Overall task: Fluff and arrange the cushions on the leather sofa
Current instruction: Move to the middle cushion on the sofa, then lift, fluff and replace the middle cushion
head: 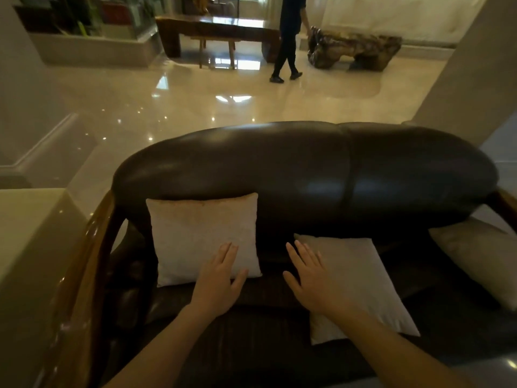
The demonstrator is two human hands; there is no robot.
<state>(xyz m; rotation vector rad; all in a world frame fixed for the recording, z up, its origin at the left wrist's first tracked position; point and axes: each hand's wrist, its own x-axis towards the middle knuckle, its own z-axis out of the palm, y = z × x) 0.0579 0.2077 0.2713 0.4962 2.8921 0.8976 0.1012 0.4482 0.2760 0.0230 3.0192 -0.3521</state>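
Left hand flat, fingers spread, on lower right corner of upright cushion leaning against sofa backrest. Right hand open, fingers spread, over flat cushion on seat. Neither hand grips anything.

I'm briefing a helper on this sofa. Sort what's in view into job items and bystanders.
Part of the job:
upright cushion
flat cushion
grey cushion
leather sofa
left hand
right hand

Just there:
wooden table
carved root bench
person walking
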